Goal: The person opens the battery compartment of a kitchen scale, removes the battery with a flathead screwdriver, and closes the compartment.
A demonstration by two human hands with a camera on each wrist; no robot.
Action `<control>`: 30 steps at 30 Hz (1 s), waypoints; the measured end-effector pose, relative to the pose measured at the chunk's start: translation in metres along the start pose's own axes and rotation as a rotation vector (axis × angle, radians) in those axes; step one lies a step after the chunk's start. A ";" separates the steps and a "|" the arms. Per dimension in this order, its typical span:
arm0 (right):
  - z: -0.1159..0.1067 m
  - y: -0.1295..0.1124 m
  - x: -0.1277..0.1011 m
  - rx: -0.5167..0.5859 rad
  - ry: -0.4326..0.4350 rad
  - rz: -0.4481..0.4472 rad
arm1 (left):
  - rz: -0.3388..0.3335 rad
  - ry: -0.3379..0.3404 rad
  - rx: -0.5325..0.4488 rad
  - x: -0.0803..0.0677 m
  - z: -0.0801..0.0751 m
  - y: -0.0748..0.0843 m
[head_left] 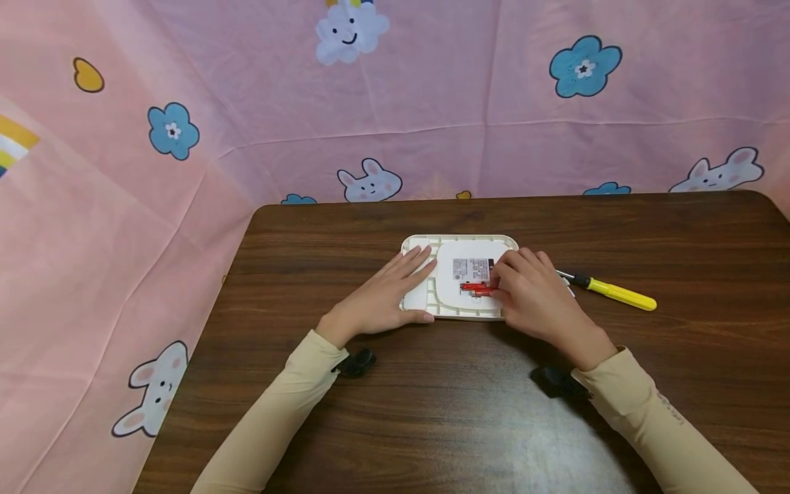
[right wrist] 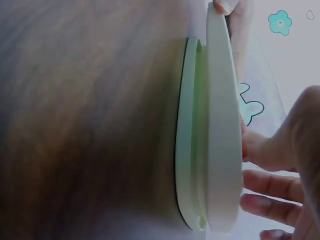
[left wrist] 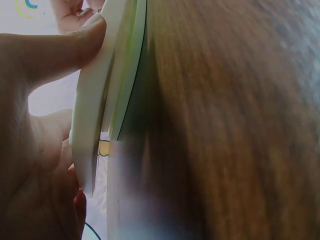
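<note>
A white plastic device (head_left: 449,291) with a ribbed rim lies on the table, a printed label and red batteries (head_left: 472,286) in a recess facing up. My left hand (head_left: 381,293) rests with spread fingers on the device's left end, its thumb along the near edge. Over the right side, my right hand (head_left: 529,291) has bent fingers and pinches the end of a red battery. In the right wrist view, a bit of red shows by the fingertips, mostly hidden behind the device's side wall (right wrist: 222,125). The left wrist view shows the left thumb (left wrist: 90,42) across the edge.
To the right of the device lies a screwdriver (head_left: 620,293) with a yellow handle. A small white piece (head_left: 568,287) shows beside the right hand, partly hidden by it. The brown wooden table (head_left: 469,398) ends at a pink patterned cloth (head_left: 432,103) behind.
</note>
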State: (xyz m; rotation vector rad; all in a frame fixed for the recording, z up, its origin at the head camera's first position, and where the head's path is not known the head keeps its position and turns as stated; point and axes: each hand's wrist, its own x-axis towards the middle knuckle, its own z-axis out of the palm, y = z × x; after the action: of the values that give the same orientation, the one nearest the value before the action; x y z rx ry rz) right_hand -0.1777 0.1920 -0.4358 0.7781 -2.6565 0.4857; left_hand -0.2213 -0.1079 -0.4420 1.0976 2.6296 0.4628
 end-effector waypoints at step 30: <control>-0.013 0.003 -0.004 -0.041 -0.084 -0.148 | 0.018 0.007 0.001 -0.001 0.001 0.001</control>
State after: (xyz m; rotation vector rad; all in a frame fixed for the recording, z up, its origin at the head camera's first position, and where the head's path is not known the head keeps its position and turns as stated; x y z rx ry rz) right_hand -0.1736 0.2020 -0.4264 0.9947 -2.6499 0.3668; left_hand -0.2202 -0.1078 -0.4422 1.1236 2.6282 0.4696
